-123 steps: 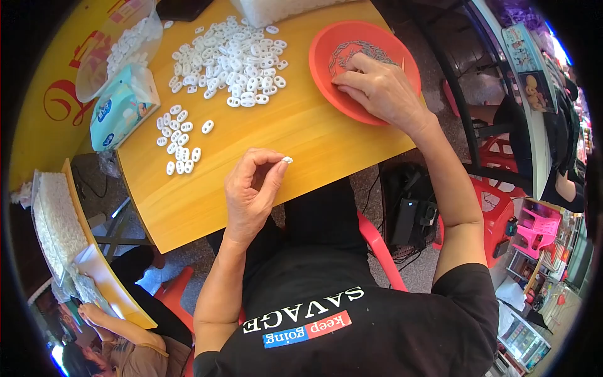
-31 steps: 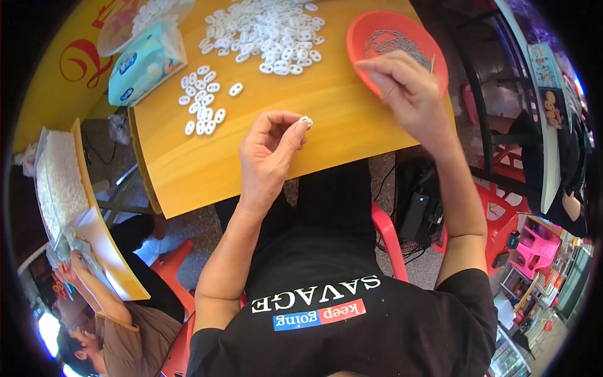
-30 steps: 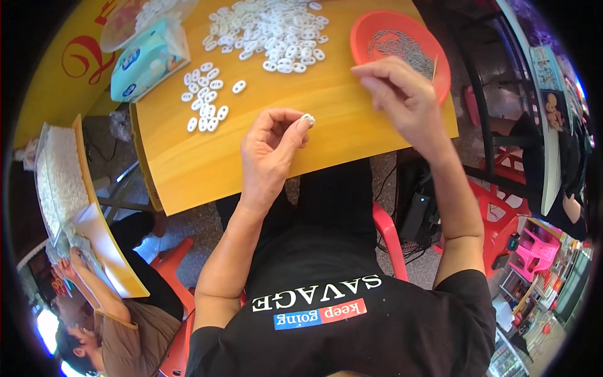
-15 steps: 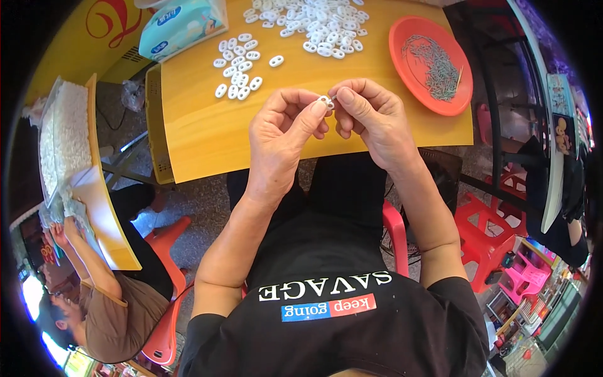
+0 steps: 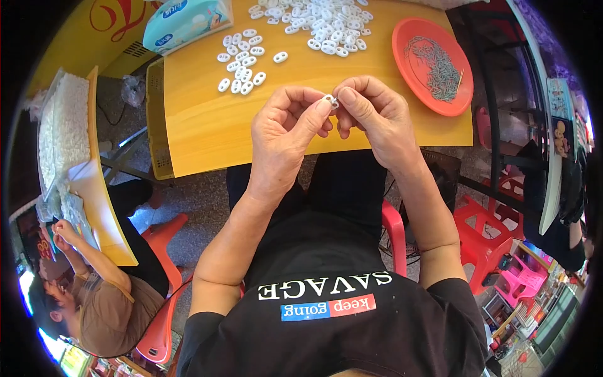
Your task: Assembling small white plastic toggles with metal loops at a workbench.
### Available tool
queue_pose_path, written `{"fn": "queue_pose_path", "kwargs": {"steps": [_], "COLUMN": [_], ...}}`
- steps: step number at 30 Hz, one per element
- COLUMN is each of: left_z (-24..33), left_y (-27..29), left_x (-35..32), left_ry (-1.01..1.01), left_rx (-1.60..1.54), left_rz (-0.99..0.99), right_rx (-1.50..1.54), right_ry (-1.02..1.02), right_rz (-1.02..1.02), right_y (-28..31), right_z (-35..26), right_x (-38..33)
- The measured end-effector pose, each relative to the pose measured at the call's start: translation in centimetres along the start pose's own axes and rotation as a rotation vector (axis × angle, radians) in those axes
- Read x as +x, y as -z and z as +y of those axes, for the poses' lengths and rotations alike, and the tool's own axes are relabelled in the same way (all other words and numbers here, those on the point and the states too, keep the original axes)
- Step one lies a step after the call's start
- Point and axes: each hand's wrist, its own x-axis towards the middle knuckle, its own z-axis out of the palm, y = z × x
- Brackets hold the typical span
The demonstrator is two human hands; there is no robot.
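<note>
Over the front part of the table, my left hand (image 5: 281, 138) pinches a small white oval two-hole plastic piece (image 5: 332, 100) between thumb and forefinger. My right hand (image 5: 384, 125) meets it from the right, thumb and forefinger pressed together at the piece's edge. Whatever tiny thing those right fingertips hold is hidden. Beyond my left hand lies a loose group of the same white pieces (image 5: 240, 70), with a larger heap (image 5: 333, 25) farther back. To the right of my hands, a red plate (image 5: 407, 78) holds many thin grey metal pins or screws (image 5: 443, 75).
A tissue pack (image 5: 188, 25) stands at the table's back left. At far left, another person (image 5: 119, 305) sits by a second table (image 5: 103, 207) bearing a large bag of white pieces (image 5: 66, 135). Red plastic stools (image 5: 480, 242) stand at right.
My hands stay together at the white piece, which has shifted and turned slightly. The view has moved a little. The other person's hands at left have changed position slightly.
</note>
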Motion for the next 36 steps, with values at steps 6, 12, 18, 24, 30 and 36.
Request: {"fn": "queue_pose_path", "kwargs": {"steps": [6, 12, 18, 24, 30, 36], "left_z": [-0.1, -0.2, -0.4, -0.5, -0.4, -0.8], "left_y": [-0.3, -0.8, -1.0, -1.0, -1.0, -0.3], "left_x": [0.0, -0.2, -0.4, -0.4, -0.3, 0.7], "left_ry": [-0.05, -0.128, -0.192, -0.195, -0.309, -0.287], "left_rx": [0.05, 0.12, 0.167, 0.195, 0.316, 0.368], "left_rz": [0.036, 0.075, 0.112, 0.137, 0.129, 0.138], "right_rx": [-0.23, -0.363, -0.265, -0.21, -0.226, -0.248], "right_ry": [0.126, 0.311, 0.236, 0.177, 0.231, 0.22], "right_rz": [0.043, 0.135, 0.174, 0.144, 0.161, 0.173], "right_y": [-0.6, -1.3, -1.8, -1.7, -1.8, -2.0], "right_z": [0.0, 0.5, 0.8, 0.6, 0.6, 1.8], "right_x": [-0.1, -0.2, -0.6, -0.3, -0.1, 0.8]}}
